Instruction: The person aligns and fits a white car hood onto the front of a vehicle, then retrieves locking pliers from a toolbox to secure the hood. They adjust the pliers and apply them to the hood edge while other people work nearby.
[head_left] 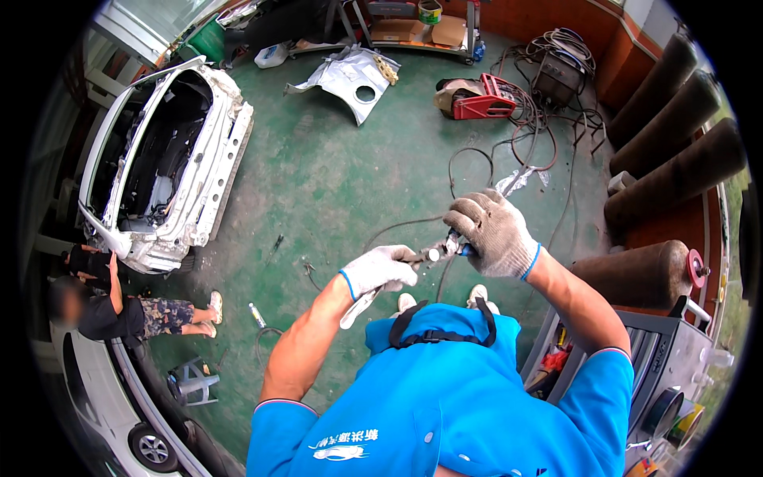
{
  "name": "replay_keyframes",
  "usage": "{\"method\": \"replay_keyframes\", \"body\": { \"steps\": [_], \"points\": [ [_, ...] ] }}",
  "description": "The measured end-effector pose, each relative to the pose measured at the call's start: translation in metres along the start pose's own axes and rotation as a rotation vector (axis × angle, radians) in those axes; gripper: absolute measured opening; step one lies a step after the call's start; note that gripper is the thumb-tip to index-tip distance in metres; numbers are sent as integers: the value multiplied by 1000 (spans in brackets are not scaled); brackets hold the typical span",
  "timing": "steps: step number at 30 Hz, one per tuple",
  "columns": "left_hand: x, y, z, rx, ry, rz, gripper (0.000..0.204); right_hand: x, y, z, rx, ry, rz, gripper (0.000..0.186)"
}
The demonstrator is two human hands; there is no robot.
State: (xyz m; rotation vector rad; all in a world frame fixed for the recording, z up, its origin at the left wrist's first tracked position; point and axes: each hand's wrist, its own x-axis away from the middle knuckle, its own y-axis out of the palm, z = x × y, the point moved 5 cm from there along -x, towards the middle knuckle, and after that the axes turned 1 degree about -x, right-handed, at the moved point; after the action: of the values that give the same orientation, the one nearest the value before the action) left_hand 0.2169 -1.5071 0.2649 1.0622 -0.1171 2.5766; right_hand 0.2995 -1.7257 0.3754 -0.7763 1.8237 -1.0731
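Both my hands wear pale knitted work gloves with blue cuffs and meet in front of my waist. A small metal tool (433, 254) with a round silver end lies between them; its exact kind is unclear. My left hand (380, 270) is closed round its left end, and a pale flat strip (359, 310) hangs below that hand. My right hand (496, 235), its glove palm greyed with dirt, curls over the tool's other end, where a blue part (466, 250) shows beneath the fingers.
A stripped white car body (230, 171) stands left; a person (119, 306) is beside it. A cut metal panel (343, 83), a red machine (485, 99) and loose hoses (453, 171) lie ahead. Gas cylinders (675, 171) line the right, above a grey tool cabinet (675, 350).
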Motion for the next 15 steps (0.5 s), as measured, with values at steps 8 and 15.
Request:
{"method": "replay_keyframes", "body": {
  "steps": [8, 15],
  "points": [
    [3, 10, 0, 50, -13, -3, 30, 5, 27, 4, -32, 45, -173, 47],
    [-17, -6, -13, -38, -101, 189, 33, 12, 61, 17, 28, 220, -302, 42]
  ]
}}
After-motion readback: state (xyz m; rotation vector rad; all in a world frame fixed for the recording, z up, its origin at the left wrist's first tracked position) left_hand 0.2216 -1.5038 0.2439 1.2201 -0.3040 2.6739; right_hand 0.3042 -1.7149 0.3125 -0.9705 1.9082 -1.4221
